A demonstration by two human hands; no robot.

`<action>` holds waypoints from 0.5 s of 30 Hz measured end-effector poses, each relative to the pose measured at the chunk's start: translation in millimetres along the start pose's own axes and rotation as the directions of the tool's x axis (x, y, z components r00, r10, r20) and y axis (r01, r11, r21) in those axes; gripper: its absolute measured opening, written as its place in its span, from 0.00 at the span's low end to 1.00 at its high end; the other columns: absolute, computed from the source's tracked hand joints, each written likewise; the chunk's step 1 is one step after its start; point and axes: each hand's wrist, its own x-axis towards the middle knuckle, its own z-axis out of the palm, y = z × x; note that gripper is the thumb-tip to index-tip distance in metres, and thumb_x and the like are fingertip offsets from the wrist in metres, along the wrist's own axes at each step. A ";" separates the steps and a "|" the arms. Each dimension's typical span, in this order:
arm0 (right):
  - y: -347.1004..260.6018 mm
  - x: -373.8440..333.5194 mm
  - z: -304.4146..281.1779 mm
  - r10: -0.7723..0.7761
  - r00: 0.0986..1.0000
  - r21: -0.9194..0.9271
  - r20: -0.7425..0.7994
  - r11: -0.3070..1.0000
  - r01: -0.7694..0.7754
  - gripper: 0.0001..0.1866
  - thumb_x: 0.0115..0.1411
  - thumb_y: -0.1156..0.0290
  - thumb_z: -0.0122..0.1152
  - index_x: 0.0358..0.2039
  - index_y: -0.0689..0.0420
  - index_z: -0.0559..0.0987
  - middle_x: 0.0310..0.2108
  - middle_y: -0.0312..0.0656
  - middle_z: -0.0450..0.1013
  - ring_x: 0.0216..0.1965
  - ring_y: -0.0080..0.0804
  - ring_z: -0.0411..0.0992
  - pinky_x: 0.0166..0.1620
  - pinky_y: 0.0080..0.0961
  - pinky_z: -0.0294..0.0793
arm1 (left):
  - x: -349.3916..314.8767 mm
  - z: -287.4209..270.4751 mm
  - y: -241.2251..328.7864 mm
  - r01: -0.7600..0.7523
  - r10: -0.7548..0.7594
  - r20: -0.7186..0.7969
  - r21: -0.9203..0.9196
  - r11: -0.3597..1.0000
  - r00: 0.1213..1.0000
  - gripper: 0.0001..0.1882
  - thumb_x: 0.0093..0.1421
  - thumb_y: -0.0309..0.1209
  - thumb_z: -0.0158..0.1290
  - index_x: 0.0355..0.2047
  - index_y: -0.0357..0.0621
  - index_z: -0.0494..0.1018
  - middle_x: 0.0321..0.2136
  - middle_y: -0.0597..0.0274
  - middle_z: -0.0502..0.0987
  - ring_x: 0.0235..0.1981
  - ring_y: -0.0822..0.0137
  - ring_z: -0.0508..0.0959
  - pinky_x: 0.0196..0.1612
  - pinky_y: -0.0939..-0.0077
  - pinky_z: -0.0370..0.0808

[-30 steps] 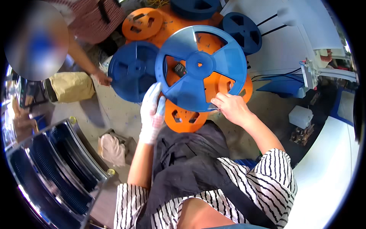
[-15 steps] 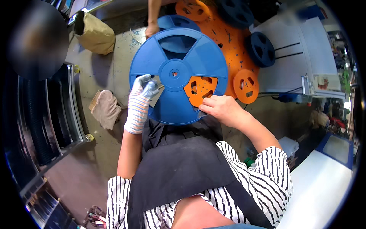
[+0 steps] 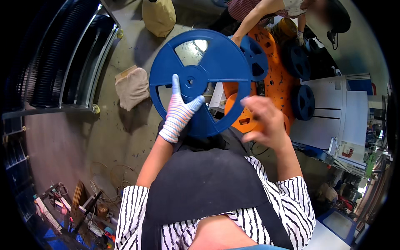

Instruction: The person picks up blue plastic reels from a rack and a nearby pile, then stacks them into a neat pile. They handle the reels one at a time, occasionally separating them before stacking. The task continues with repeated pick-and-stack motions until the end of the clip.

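A large blue plastic reel (image 3: 225, 56) with a round hub and wedge-shaped windows faces me above my lap. My left hand (image 3: 178, 118), in a striped knit glove, grips it at the lower left window. Its thumb and forefinger lie over the front near the hub, while the other fingers are hidden. Just off the reel's lower right rim is my bare right hand (image 3: 268, 123), fingers apart and slightly blurred, holding nothing. Behind that hand and the reel, an orange slotted disc (image 3: 242, 122) is partly covered.
An orange worktable (image 3: 273, 79) carries blue flakes and another blue reel (image 3: 254, 58), which a co-worker's arm (image 3: 253, 21) reaches. A dark blue reel (image 3: 303, 102) stands by a white panel. Left are a brown sack (image 3: 159, 17), a cloth-covered stool (image 3: 133, 87) and a wheeled metal rack (image 3: 79, 58).
My view has swung right. My right hand has come off the reel's rim with its fingers spread. The reel has turned slightly, my left hand still on it.
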 end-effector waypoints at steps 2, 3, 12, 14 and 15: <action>12.9 -9.4 7.9 0.347 0.913 0.466 -0.215 0.858 -0.216 0.26 0.67 0.44 0.45 0.54 0.52 0.69 0.39 0.35 0.71 0.28 0.18 0.63 0.31 0.14 0.63 | -1.8 -11.2 -8.3 0.055 -0.050 0.025 -0.272 0.961 0.998 0.58 0.53 0.42 0.65 0.71 0.47 0.35 0.60 0.50 0.63 0.57 0.60 0.68 0.59 0.70 0.66; 19.7 -11.9 15.2 0.462 0.864 0.552 -0.201 0.782 -0.290 0.25 0.69 0.46 0.38 0.54 0.52 0.67 0.36 0.33 0.71 0.26 0.15 0.59 0.31 0.11 0.55 | -4.8 -12.1 -2.1 0.090 -0.082 0.038 -0.356 0.930 0.996 0.50 0.58 0.37 0.60 0.71 0.48 0.39 0.63 0.57 0.59 0.60 0.63 0.63 0.61 0.69 0.63; 14.4 13.3 91.9 0.314 0.949 0.340 0.011 0.892 -0.299 0.11 0.57 0.67 0.60 0.38 0.57 0.76 0.25 0.45 0.72 0.27 0.40 0.74 0.31 0.31 0.70 | -14.6 5.7 3.8 0.131 -0.023 0.181 -0.608 0.783 0.983 0.50 0.59 0.42 0.58 0.71 0.46 0.38 0.68 0.52 0.49 0.66 0.59 0.55 0.66 0.67 0.55; 17.9 16.3 88.3 0.238 0.971 0.243 0.006 0.942 -0.232 0.10 0.56 0.67 0.60 0.36 0.57 0.76 0.25 0.45 0.72 0.26 0.41 0.73 0.30 0.32 0.70 | -13.2 8.5 5.1 0.111 0.006 0.192 -0.591 0.799 0.981 0.51 0.59 0.41 0.58 0.71 0.46 0.36 0.67 0.52 0.50 0.66 0.58 0.56 0.66 0.67 0.55; 17.2 17.2 82.8 0.282 0.958 0.287 0.052 0.915 -0.285 0.08 0.54 0.68 0.60 0.33 0.58 0.75 0.25 0.46 0.72 0.27 0.43 0.73 0.30 0.33 0.70 | -13.5 10.3 9.7 0.108 0.014 0.199 -0.587 0.802 0.980 0.51 0.59 0.41 0.58 0.71 0.46 0.36 0.67 0.52 0.50 0.66 0.58 0.56 0.66 0.67 0.55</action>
